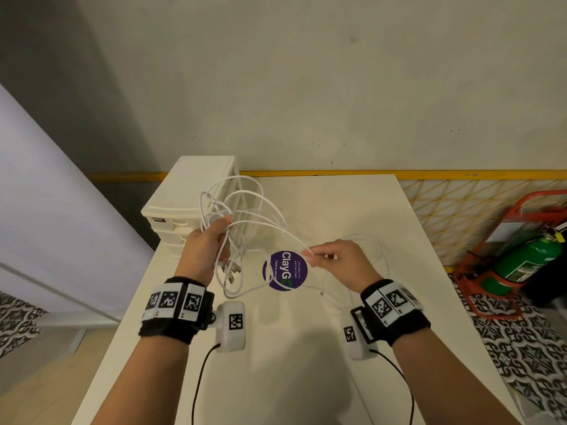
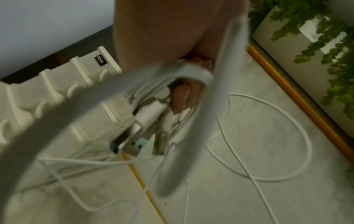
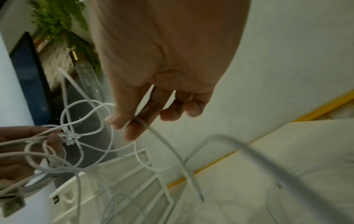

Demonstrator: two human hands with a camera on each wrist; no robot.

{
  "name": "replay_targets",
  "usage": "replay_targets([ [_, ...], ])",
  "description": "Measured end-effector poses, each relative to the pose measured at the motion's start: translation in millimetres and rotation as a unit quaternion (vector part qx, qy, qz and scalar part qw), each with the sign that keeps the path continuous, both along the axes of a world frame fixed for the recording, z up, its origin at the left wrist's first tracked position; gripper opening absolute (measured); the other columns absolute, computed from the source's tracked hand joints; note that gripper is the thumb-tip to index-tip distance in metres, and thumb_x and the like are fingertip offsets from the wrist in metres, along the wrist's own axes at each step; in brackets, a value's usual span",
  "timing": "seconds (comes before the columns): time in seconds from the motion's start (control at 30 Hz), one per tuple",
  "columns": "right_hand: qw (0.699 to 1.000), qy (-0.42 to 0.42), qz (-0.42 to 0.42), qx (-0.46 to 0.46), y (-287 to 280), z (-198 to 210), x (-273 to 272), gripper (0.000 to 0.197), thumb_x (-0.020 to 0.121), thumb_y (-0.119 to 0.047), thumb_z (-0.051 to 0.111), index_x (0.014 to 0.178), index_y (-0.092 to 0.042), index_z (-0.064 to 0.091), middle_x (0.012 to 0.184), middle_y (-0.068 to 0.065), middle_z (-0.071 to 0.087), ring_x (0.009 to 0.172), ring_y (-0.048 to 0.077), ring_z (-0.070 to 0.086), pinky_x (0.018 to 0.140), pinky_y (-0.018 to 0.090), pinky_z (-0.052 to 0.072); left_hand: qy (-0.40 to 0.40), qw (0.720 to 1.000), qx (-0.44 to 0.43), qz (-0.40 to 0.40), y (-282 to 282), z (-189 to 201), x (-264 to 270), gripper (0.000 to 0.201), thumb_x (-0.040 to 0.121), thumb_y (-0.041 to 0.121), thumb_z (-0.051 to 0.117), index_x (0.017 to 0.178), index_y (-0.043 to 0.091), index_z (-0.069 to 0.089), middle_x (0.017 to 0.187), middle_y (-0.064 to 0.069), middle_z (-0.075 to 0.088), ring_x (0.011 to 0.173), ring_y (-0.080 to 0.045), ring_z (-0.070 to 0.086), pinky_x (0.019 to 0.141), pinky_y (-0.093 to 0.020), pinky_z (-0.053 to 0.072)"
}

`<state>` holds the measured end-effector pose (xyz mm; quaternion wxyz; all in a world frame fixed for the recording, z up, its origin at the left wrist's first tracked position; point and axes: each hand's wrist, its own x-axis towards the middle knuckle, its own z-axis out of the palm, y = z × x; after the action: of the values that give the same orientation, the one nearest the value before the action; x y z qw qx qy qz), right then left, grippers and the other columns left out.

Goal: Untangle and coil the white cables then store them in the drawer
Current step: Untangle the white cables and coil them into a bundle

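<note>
A tangle of white cables [image 1: 245,210] hangs above the white table [image 1: 352,216]. My left hand [image 1: 211,240] grips the bundle, raised in front of the white drawer unit [image 1: 190,194]; USB plugs [image 1: 231,271] dangle below it. In the left wrist view the USB plugs [image 2: 132,136] hang close to the lens beside blurred cable loops. My right hand [image 1: 325,259] pinches one white strand [image 1: 291,237] between thumb and forefinger, over the purple sticker. In the right wrist view the fingers [image 3: 134,128] hold that strand [image 3: 168,145], and the tangle [image 3: 76,136] spreads toward the left hand [image 3: 19,151].
A round purple sticker [image 1: 285,271] lies mid-table. More cable [image 1: 368,243] rests on the table under my right hand. A yellow-edged grid panel [image 1: 460,204] and a green extinguisher [image 1: 527,256] in a red stand sit to the right. The drawers look closed.
</note>
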<state>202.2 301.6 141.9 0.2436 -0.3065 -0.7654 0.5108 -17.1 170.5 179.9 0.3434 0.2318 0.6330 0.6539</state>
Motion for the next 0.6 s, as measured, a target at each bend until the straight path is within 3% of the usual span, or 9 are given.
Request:
replay_targets([
  [0.1,0.988,-0.058,0.137,-0.051,-14,6,-4,0.018,0.081,-0.008,0.070,0.098,-0.009,0.074,0.070,-0.007,0.070,0.062,-0.006,0.059,0.073,0.007,0.044,-0.020,0.999,0.030,-0.022,0,-4,0,0.051,0.084,0.051,0.063,0.091,0.001,0.064,0.063,-0.011,0.044,0.056,-0.022,0.040,0.053,-0.025,0.038],
  [0.17,0.970,-0.104,0.214,-0.048,-23,5,-7,0.019,0.082,-0.010,0.070,0.100,-0.008,0.073,0.072,-0.017,0.070,0.061,-0.005,0.058,0.073,0.007,0.044,-0.027,0.998,0.037,-0.040,1,-5,1,0.071,0.070,0.060,0.073,0.105,-0.001,0.065,0.084,-0.014,0.050,0.071,-0.026,0.043,0.065,-0.035,0.037],
  [0.23,0.955,-0.128,0.261,-0.055,-33,0,-10,0.021,0.083,-0.008,0.068,0.102,-0.004,0.072,0.076,-0.027,0.068,0.062,-0.007,0.058,0.072,0.007,0.043,-0.041,0.997,0.042,-0.043,3,-6,2,0.057,0.067,0.038,0.077,0.105,-0.002,0.063,0.062,-0.009,0.041,0.055,-0.020,0.038,0.056,-0.029,0.031],
  [0.27,0.949,-0.144,0.274,-0.053,-37,-2,-12,0.021,0.084,-0.006,0.066,0.104,-0.003,0.071,0.082,-0.028,0.067,0.064,-0.010,0.058,0.072,0.006,0.043,-0.050,0.997,0.043,-0.047,5,-7,3,0.043,0.069,0.024,0.070,0.103,-0.001,0.059,0.052,-0.003,0.034,0.047,-0.014,0.033,0.052,-0.026,0.027],
  [0.33,0.939,-0.179,0.292,-0.036,-42,-10,-15,0.021,0.087,0.002,0.055,0.103,0.001,0.069,0.103,-0.015,0.069,0.071,-0.014,0.058,0.072,0.008,0.046,-0.060,0.995,0.046,-0.064,9,-9,5,0.033,0.068,0.007,0.057,0.100,0.005,0.048,0.046,0.006,0.029,0.041,-0.010,0.027,0.047,-0.024,0.025],
  [0.43,0.939,-0.188,0.288,-0.019,-44,-18,-18,0.028,0.087,0.007,0.043,0.096,0.003,0.070,0.114,0.001,0.069,0.081,-0.011,0.059,0.073,0.009,0.045,-0.036,0.997,0.036,-0.063,12,-11,12,0.023,0.078,0.003,0.059,0.097,0.006,0.047,0.046,0.006,0.030,0.041,-0.011,0.026,0.045,-0.023,0.025],
  [0.53,0.970,-0.129,0.203,0.020,-44,-16,-24,0.016,0.085,-0.006,0.064,0.098,-0.010,0.072,0.096,-0.001,0.071,0.075,-0.011,0.059,0.073,0.008,0.042,0.025,0.997,0.016,-0.077,16,-13,22,0.013,0.092,0.018,0.061,0.094,0.007,0.055,0.046,0.006,0.031,0.043,-0.013,0.027,0.048,-0.026,0.026],
  [0.6,0.993,-0.066,0.092,0.037,-42,-17,-29,0.029,0.071,-0.020,0.079,0.095,-0.027,0.062,0.090,-0.003,0.063,0.076,0.001,0.059,0.076,0.021,0.047,0.049,0.994,0.011,-0.100,17,-12,28,0.022,0.093,0.025,0.060,0.080,0.008,0.055,0.047,0.006,0.031,0.043,-0.013,0.027,0.047,-0.024,0.027],
])
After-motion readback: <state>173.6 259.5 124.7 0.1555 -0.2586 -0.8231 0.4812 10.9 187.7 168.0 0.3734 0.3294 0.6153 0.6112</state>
